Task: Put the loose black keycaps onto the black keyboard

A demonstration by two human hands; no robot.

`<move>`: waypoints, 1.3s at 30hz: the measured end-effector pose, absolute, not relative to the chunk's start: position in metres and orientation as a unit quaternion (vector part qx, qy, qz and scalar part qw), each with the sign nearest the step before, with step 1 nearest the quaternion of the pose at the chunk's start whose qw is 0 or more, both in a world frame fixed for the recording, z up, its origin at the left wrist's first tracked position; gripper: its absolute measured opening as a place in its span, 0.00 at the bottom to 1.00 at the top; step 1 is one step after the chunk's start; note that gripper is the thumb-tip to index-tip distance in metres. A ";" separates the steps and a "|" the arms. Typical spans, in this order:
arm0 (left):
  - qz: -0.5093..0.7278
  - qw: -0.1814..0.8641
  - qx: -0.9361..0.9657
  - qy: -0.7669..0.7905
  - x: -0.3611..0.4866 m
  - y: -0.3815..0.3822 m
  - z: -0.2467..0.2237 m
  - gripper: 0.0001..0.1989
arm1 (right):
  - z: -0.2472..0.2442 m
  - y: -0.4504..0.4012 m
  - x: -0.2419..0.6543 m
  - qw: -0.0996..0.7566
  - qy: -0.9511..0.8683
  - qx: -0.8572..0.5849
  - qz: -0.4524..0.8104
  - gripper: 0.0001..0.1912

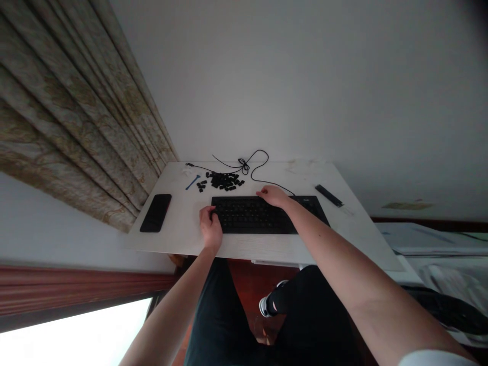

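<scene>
A black keyboard (pixel 253 216) lies on the white table, some of it hidden under my right forearm. At its left end my left hand (pixel 210 226) is closed round the edge, with the fingers curled on the upper left corner. My right hand (pixel 272 195) rests over the keyboard's back edge, its fingers bent and pressed together. What those fingertips hold, if anything, is too small to make out. Just behind the keyboard is a heap of loose black keycaps (pixel 224 180), with a few lying apart on its left side.
A blue stick-like tool (pixel 192 182) lies left of the keycaps. Farther left is a black phone (pixel 156 213). The tied keyboard cable (pixel 244 165) loops along the back near the wall. A narrow black strip (pixel 328 195) lies at the right. A patterned curtain (pixel 76 101) hangs beside the white table (pixel 183 239).
</scene>
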State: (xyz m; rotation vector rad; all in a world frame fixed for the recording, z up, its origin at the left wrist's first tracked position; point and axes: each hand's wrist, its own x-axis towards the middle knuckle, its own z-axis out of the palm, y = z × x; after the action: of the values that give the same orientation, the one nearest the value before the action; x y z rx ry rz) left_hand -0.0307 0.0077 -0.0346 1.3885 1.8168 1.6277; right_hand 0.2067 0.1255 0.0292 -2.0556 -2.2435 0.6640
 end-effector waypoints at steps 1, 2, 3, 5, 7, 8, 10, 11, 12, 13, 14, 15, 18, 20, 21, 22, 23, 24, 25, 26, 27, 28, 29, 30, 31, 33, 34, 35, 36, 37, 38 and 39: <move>0.571 0.165 0.491 0.637 -0.031 0.009 -0.036 0.12 | 0.028 0.127 0.209 0.005 -0.720 -0.657 0.224 0.18; 0.569 0.164 0.493 0.637 -0.032 0.011 -0.038 0.11 | 0.027 0.130 0.211 -0.002 -0.719 -0.654 0.234 0.19; 0.567 0.164 0.496 0.638 -0.035 0.014 -0.038 0.11 | 0.027 0.132 0.212 -0.007 -0.719 -0.651 0.243 0.20; 0.551 0.163 0.501 0.647 -0.045 0.026 -0.038 0.12 | 0.028 0.136 0.213 -0.014 -0.720 -0.646 0.253 0.21; 0.516 0.154 0.512 0.670 -0.062 0.044 -0.033 0.14 | 0.027 0.139 0.213 -0.018 -0.722 -0.643 0.253 0.22; 0.487 0.141 0.524 0.684 -0.072 0.054 -0.030 0.14 | 0.026 0.141 0.213 -0.020 -0.723 -0.643 0.250 0.22; 0.430 0.093 0.567 0.696 -0.092 0.075 -0.024 0.17 | 0.025 0.144 0.213 -0.020 -0.722 -0.646 0.248 0.21; 0.400 0.072 0.596 0.692 -0.100 0.084 -0.021 0.17 | 0.023 0.145 0.213 -0.017 -0.719 -0.648 0.251 0.21; 0.369 0.060 0.622 0.688 -0.107 0.093 -0.019 0.17 | 0.022 0.146 0.214 -0.013 -0.715 -0.650 0.256 0.21; 0.338 0.052 0.647 0.682 -0.112 0.100 -0.017 0.16 | 0.021 0.147 0.215 -0.009 -0.711 -0.653 0.261 0.21; 0.310 0.048 0.667 0.676 -0.116 0.106 -0.017 0.15 | 0.021 0.148 0.215 -0.004 -0.706 -0.656 0.266 0.21; 0.287 0.045 0.682 0.672 -0.118 0.110 -0.017 0.14 | 0.020 0.149 0.216 0.000 -0.703 -0.658 0.271 0.20; 0.255 0.042 0.701 0.665 -0.118 0.119 -0.018 0.11 | 0.018 0.150 0.219 0.010 -0.703 -0.655 0.279 0.20; 0.270 0.051 0.695 0.665 -0.116 0.121 -0.019 0.10 | 0.017 0.151 0.220 0.016 -0.704 -0.651 0.283 0.20; 0.287 0.063 0.688 0.664 -0.115 0.121 -0.018 0.10 | 0.017 0.151 0.220 0.018 -0.704 -0.651 0.285 0.19; 0.310 0.081 0.677 0.663 -0.114 0.121 -0.017 0.09 | 0.017 0.151 0.221 0.021 -0.703 -0.650 0.287 0.19; 0.341 0.107 0.658 0.663 -0.112 0.121 -0.015 0.07 | 0.017 0.151 0.221 0.024 -0.702 -0.650 0.290 0.19; 0.380 0.142 0.629 0.663 -0.109 0.119 -0.013 0.05 | 0.017 0.151 0.221 0.028 -0.701 -0.650 0.292 0.19; 0.429 0.187 0.587 0.660 -0.106 0.117 -0.010 0.04 | 0.018 0.151 0.222 0.030 -0.702 -0.648 0.295 0.19; 0.485 0.242 0.532 0.651 -0.101 0.114 -0.007 0.04 | 0.018 0.150 0.222 0.030 -0.702 -0.646 0.297 0.19; 0.542 0.305 0.465 0.630 -0.094 0.109 -0.003 0.05 | 0.018 0.150 0.221 0.027 -0.703 -0.645 0.298 0.20; 0.597 0.371 0.388 0.597 -0.087 0.103 0.001 0.05 | 0.018 0.150 0.221 0.022 -0.704 -0.646 0.296 0.20; 0.635 0.441 0.316 0.549 -0.080 0.096 0.005 0.05 | 0.018 0.149 0.220 0.014 -0.705 -0.647 0.289 0.21; 0.658 0.502 0.252 0.502 -0.072 0.088 0.009 0.05 | 0.018 0.149 0.219 0.005 -0.707 -0.650 0.280 0.21; 0.666 0.548 0.201 0.464 -0.064 0.079 0.013 0.04 | 0.018 0.149 0.218 -0.002 -0.709 -0.652 0.269 0.22; 0.668 0.609 0.148 0.401 -0.049 0.061 0.018 0.05 | 0.017 0.148 0.217 -0.011 -0.714 -0.653 0.252 0.22; 0.665 0.629 0.133 0.381 -0.042 0.052 0.019 0.05 | 0.017 0.148 0.216 -0.014 -0.717 -0.651 0.246 0.22; 0.660 0.644 0.121 0.368 -0.037 0.043 0.019 0.05 | 0.017 0.147 0.216 -0.015 -0.721 -0.650 0.241 0.22; 0.656 0.655 0.109 0.360 -0.032 0.036 0.019 0.05 | 0.016 0.146 0.215 -0.015 -0.724 -0.648 0.234 0.23; 0.650 0.665 0.098 0.355 -0.028 0.030 0.017 0.06 | 0.015 0.145 0.215 -0.015 -0.727 -0.648 0.227 0.23; 0.644 0.673 0.086 0.352 -0.025 0.024 0.015 0.06 | 0.014 0.144 0.215 -0.015 -0.728 -0.649 0.218 0.24; 0.637 0.682 0.075 0.350 -0.022 0.020 0.013 0.07 | 0.014 0.143 0.214 -0.013 -0.730 -0.651 0.211 0.24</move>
State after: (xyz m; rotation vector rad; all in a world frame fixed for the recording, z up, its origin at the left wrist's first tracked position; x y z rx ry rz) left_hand -0.0224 0.0198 0.0128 0.1680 0.7860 1.4297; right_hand 0.2143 0.1428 0.0137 -2.0614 -2.3116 0.6671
